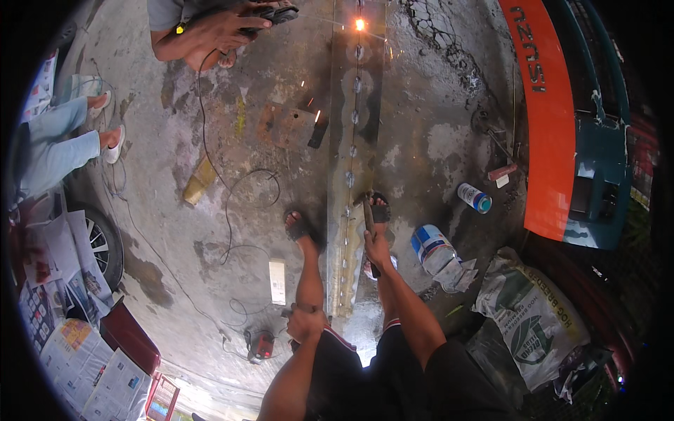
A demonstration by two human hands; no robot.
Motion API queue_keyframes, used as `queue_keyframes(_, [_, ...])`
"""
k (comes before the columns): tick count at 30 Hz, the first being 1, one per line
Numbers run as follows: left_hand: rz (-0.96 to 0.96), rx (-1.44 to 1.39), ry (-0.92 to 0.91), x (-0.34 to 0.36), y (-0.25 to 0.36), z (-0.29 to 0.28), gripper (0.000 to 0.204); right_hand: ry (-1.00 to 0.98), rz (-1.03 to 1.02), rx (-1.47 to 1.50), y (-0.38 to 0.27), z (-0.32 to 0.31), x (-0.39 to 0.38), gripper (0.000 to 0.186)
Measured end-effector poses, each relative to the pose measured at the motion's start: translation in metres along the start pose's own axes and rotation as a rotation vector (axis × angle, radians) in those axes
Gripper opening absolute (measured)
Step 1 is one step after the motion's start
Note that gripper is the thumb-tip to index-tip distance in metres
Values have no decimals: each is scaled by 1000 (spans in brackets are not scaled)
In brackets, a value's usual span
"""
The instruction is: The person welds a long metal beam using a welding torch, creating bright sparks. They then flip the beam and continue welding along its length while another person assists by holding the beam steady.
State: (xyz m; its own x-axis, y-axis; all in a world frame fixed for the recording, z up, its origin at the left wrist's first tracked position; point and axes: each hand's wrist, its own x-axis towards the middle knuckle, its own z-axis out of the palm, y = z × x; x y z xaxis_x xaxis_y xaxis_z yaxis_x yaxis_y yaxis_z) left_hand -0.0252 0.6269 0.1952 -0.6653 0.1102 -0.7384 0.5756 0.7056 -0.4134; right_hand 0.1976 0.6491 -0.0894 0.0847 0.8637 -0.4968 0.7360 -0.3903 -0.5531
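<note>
A long metal bar (340, 274) with a row of welded spots runs lengthwise between my sandalled feet, with a bright glow and sparks near its far end. My right hand (376, 249) is closed around the long handle of a hammer-like tool (368, 217), held upright along the bar's right side; its head is hard to make out. My left hand (306, 323) is closed beside my left knee, and what it holds, if anything, is too hidden to name.
A co-worker's hands (235, 28) hold a dark power tool (277, 15). Another person's legs (70, 144) are at left, above a wheel (102, 245). Loose cords, cans (474, 197), a rusty plate (277, 123), a sack (526, 316) and an orange panel (547, 168) lie around.
</note>
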Motion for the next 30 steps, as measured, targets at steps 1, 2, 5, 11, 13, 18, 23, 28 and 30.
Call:
queue_keyframes(1, [-5, 1, 6, 1, -1, 1, 65, -13, 4, -5, -2, 0, 0, 44])
queue_keyframes(2, [-8, 1, 12, 1, -2, 2, 65, -22, 7, -11, -2, -1, 1, 45])
queue_keyframes(5, [-19, 21, -16, 3, -1, 1, 65, 106, -119, -1, -7, -3, 3, 46])
queue_keyframes(11, [-21, 25, -19, 3, -2, 0, 65, 86, -93, 32, -7, -2, 3, 48])
queue_keyframes(13, [-23, 25, -20, 2, -1, 0, 65, 98, -107, 36, -4, -1, 3, 47])
queue_keyframes(18, [6, 22, -41, 0, 7, -1, 65, 62, -6, 29, 9, -13, 1, 45])
queue_keyframes(23, [-42, 16, -6, 6, -4, -1, 65, -121, 341, 289, -67, -37, -7, 52])
queue_keyframes(28, [-2, 24, -22, 6, 0, 3, 65, -23, 225, 154, -38, -38, -5, 52])
queue_keyframes(30, [22, 21, -41, 4, 6, 3, 65, 107, 124, 116, -18, -33, -4, 53])
